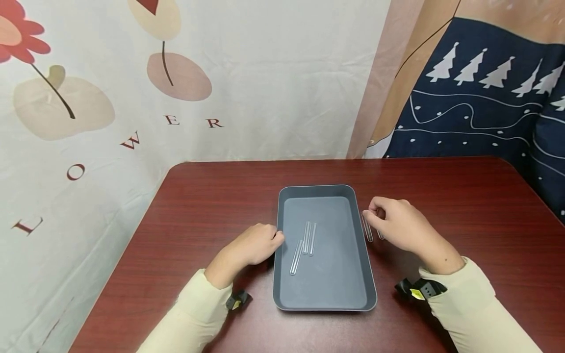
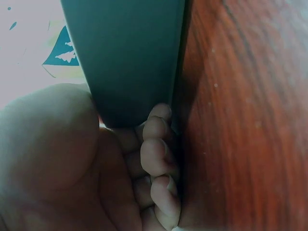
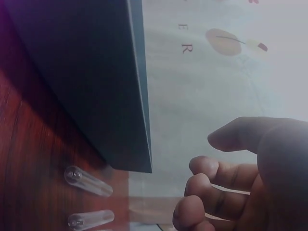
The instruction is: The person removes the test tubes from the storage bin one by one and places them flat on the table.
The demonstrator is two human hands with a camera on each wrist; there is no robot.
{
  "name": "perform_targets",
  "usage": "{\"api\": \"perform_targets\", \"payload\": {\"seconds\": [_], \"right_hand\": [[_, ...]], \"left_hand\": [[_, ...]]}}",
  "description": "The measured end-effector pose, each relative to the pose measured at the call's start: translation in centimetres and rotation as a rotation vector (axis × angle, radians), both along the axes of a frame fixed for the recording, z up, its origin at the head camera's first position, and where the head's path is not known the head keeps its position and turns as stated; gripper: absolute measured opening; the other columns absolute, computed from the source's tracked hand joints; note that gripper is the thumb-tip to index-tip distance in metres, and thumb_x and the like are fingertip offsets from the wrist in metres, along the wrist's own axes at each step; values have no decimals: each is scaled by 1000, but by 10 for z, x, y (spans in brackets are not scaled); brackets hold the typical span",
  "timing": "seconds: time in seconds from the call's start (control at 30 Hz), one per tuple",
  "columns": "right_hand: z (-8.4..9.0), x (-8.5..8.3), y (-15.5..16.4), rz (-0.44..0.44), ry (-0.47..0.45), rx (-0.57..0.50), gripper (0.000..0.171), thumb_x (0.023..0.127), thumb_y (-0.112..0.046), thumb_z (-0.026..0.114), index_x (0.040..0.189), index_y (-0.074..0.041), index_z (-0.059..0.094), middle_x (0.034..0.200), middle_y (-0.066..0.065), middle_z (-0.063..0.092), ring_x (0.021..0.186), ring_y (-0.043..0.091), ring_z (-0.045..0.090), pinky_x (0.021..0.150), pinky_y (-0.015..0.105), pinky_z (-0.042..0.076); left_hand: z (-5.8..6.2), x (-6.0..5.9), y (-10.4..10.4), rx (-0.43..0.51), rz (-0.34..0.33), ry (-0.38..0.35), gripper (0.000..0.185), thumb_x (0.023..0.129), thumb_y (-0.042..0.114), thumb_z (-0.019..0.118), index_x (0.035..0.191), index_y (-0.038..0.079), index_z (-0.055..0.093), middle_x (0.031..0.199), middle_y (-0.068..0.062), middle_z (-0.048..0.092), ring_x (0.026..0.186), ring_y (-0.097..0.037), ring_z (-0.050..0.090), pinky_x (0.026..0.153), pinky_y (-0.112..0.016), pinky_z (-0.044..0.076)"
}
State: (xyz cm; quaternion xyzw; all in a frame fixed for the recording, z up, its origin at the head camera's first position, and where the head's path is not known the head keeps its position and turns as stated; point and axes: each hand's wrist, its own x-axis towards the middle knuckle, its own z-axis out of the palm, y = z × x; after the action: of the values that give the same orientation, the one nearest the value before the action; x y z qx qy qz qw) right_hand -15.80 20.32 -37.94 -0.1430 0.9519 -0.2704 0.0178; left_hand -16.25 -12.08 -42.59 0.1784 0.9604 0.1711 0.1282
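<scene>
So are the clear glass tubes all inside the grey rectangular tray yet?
No. Three tubes lie in the tray; two tubes lie outside, under the right hand.

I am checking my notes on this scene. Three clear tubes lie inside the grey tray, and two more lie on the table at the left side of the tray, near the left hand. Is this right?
Not quite. The two loose tubes lie right of the grey tray, by the right hand, not the left hand; the head view shows it. Three tubes inside the tray is correct.
</scene>
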Motion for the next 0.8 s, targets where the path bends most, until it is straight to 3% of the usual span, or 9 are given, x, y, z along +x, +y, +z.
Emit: {"api": "perform_targets", "payload": {"seconds": [0.8], "right_hand": [[5, 13, -30, 43, 68, -33, 13, 95, -24, 62, 83, -19, 62, 62, -7, 50, 55, 9, 45, 54, 26, 37]], "left_hand": [[-2, 0, 0, -1, 18, 5, 40, 99, 26, 39, 61, 17, 42, 59, 1, 43, 63, -18, 49, 69, -35, 45]]}}
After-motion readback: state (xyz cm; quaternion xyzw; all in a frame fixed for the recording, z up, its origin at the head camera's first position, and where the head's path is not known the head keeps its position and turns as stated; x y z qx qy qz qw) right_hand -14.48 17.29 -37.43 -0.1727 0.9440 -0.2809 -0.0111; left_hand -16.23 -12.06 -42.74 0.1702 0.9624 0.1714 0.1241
